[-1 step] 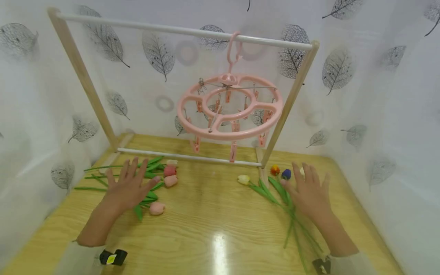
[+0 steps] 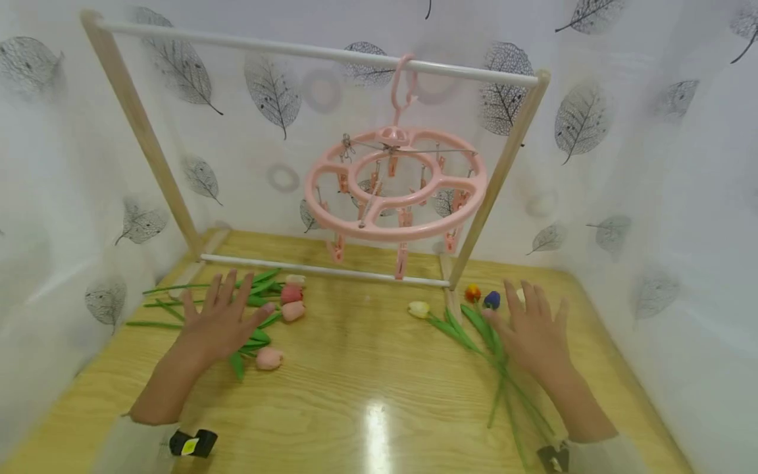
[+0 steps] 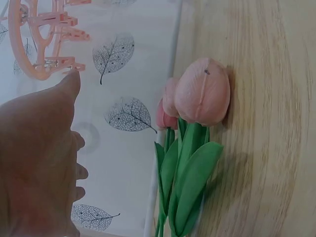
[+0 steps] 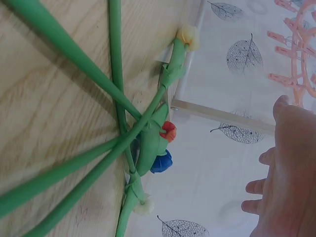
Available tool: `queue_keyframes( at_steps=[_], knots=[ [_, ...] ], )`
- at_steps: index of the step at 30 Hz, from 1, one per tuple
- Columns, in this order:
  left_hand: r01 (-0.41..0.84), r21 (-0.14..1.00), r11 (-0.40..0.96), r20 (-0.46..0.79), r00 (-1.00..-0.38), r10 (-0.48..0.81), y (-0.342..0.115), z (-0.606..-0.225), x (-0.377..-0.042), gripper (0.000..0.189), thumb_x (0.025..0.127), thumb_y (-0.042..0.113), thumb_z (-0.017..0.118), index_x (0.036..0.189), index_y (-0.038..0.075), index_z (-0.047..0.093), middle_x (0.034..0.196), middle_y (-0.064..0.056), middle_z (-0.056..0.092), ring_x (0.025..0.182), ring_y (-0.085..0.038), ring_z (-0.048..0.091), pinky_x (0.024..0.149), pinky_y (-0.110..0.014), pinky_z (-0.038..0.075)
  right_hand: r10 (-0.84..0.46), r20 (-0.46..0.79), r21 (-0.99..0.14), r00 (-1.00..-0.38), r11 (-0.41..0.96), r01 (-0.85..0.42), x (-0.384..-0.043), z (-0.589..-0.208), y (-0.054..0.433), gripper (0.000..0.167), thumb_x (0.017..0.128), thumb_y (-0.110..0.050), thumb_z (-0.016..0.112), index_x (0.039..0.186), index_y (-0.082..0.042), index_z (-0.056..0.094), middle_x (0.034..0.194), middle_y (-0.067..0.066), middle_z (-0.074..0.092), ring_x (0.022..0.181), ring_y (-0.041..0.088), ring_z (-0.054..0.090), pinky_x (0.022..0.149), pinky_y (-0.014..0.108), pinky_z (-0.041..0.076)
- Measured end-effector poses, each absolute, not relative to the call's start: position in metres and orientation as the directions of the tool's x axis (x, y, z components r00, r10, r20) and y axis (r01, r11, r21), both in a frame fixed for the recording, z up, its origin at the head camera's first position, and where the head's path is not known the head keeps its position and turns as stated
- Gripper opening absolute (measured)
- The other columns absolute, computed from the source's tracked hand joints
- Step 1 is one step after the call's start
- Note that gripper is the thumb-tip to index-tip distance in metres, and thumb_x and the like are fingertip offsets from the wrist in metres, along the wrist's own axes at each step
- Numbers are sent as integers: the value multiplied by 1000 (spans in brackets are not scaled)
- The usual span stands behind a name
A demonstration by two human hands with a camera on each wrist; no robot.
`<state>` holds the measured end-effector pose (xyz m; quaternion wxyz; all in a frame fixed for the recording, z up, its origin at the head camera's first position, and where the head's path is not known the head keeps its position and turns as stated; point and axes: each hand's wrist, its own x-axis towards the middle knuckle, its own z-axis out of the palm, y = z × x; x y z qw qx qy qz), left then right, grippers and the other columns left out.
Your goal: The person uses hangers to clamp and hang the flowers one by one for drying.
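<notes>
My left hand (image 2: 216,329) is spread with straight fingers, palm down above artificial tulips at the left of the table. Pink tulips (image 2: 269,359) and a white one (image 2: 295,280) lie there, stems pointing left, partly hidden by the hand. On the other side my right hand (image 2: 530,336), also spread, is above crossed green stems (image 2: 503,378). Their heads are a yellow tulip (image 2: 419,309), a red-orange one (image 2: 472,293), a blue one (image 2: 492,300) and a white one (image 2: 521,295) partly behind the fingers. Neither hand holds anything.
A pink round clip hanger (image 2: 397,234) with dangling clothespins (image 2: 401,260) hangs from the upper white rod (image 2: 266,47) of a wooden-post frame (image 2: 142,131). The frame stands at the back of the wooden table (image 2: 331,395). Leaf-printed sheeting (image 2: 628,197) encloses the back and sides.
</notes>
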<state>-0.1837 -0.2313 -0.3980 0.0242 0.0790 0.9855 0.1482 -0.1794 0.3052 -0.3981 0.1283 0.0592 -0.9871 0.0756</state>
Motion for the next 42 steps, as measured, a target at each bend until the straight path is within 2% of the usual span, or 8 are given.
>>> queue_keyframes(
  at_steps=[4,9,15,18,25,32,38,42],
  knots=[
    [176,306,935,22,-984,178,-228,-394,-184,90,101,70,30,163,14,-1,167,-26,-5,152,-51,-4,104,-84,-10,-83,294,-139,-952,982,-128,-178,-398,312,76,105,-59,35,158,-6,28,157,32,28,143,53,24,109,81,-3],
    [272,351,896,215,-955,206,-216,-380,-185,85,103,61,40,163,8,10,165,-26,14,150,-49,14,110,-77,15,-96,349,-167,-932,973,-162,-176,-390,319,71,106,-52,42,153,0,37,148,34,40,134,55,37,106,79,19],
    [348,579,738,324,-928,183,-197,-342,-181,76,104,49,50,163,15,17,165,-18,22,151,-45,19,113,-71,22,-75,168,-336,-983,933,-128,-170,-381,318,73,107,-54,35,158,-2,27,155,31,34,139,55,32,104,75,30],
    [403,607,685,394,-901,181,-187,-325,-181,70,103,46,53,161,21,24,164,-13,27,150,-40,23,114,-69,24,-53,78,-378,-996,922,-79,-165,-381,319,75,106,-58,32,158,-5,28,157,29,33,140,54,34,102,76,32],
    [637,501,586,647,-725,235,-167,-308,-194,55,101,31,64,150,15,48,152,-10,46,132,-32,47,106,-57,40,-46,0,-411,-999,911,-42,-149,-392,325,76,104,-61,36,154,-4,37,151,27,43,123,50,54,88,70,46],
    [809,362,463,766,-541,346,-145,-293,-210,57,95,32,71,142,4,57,146,-18,52,139,-33,43,113,-51,39,-57,-96,-430,-994,903,-10,-127,-403,330,70,102,-61,45,144,-6,52,139,23,57,113,42,63,80,60,54],
    [840,337,426,763,-508,399,-134,-285,-221,57,84,8,82,137,4,61,142,-15,55,138,-29,45,112,-47,41,-60,-133,-452,-989,892,6,-115,-413,334,58,102,-49,54,139,-4,56,134,22,61,111,39,64,78,52,57],
    [850,333,409,753,-501,427,-131,-282,-226,51,84,8,81,133,6,64,139,-12,58,135,-26,47,110,-46,43,-76,-107,-467,-991,884,-17,-110,-420,335,49,101,-39,60,134,-2,60,128,21,64,106,34,65,78,50,57]
  ],
)
